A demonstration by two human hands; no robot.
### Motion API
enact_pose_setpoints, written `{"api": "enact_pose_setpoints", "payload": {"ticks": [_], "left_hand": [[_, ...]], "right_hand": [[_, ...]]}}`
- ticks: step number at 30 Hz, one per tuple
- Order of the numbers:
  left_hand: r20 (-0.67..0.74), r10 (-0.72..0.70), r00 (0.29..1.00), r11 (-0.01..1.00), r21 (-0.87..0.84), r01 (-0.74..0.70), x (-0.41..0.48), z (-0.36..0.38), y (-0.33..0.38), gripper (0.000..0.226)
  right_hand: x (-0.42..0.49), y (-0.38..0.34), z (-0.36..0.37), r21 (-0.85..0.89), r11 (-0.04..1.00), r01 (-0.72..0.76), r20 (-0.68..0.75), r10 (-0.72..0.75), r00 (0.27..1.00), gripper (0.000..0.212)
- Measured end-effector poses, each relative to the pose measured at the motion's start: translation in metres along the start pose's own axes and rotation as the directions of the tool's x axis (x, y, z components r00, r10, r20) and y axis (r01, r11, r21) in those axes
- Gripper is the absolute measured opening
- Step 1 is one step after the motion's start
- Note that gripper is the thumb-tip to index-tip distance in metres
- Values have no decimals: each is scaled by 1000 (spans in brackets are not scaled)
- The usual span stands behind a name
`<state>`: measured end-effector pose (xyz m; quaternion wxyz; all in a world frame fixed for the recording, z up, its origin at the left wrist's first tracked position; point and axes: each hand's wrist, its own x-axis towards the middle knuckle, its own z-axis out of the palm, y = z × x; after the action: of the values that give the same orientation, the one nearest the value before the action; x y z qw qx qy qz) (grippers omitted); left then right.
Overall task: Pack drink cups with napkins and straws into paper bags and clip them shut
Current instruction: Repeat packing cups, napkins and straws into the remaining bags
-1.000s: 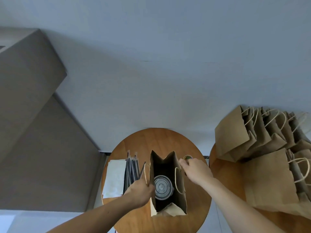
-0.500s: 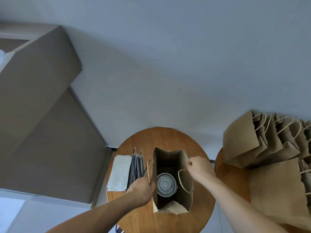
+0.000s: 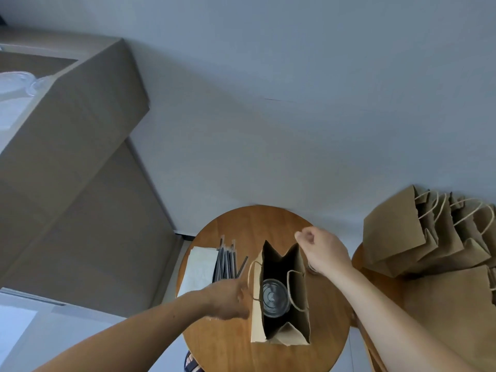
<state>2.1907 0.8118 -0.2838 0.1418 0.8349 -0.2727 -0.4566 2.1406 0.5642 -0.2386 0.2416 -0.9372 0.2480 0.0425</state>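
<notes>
Entry, one frame. I am logging a paper bag standing open on the round wooden surface, with a lidded cup sitting upright inside. The left hand is meeting the bag's left wall by its handle. The right hand is curling its fingers at the far right rim corner. Grip is unclear for both hands. Black straws and napkins are lying left of the bag, and stacked bags are lying at the right.

Only the lid of the cup shows inside the open bag; its body is hidden. The left hand covers the near ends of the straws. Whether the right hand pinches anything is unclear. The bag stack at right runs off the edge.
</notes>
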Motion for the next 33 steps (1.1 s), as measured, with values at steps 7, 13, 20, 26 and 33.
{"api": "enact_pose_setpoints", "payload": {"ticks": [7, 13, 20, 26, 33], "left_hand": [[-297, -94, 950, 993, 39, 110, -4, -59, -44, 57], [-309, -194, 931, 980, -34, 194, 2, -87, -95, 60], [-295, -303, 906, 951, -156, 267, 19, -70, -149, 36], [-255, -350, 902, 931, -200, 305, 47, -53, -181, 21], [-207, -438, 875, 882, -287, 373, 74, -37, -199, 12]], "right_hand": [[15, -95, 20, -17, 980, 201, 178, -194, 965, 46], [36, -160, 82, -35, 978, 206, 391, -176, 903, 32], [38, -176, 201, 28, 989, -147, 499, 113, 859, 26], [29, -135, 278, 52, 930, -363, 477, 297, 827, 32], [49, -125, 321, -27, 944, -328, 359, 316, 878, 34]]}}
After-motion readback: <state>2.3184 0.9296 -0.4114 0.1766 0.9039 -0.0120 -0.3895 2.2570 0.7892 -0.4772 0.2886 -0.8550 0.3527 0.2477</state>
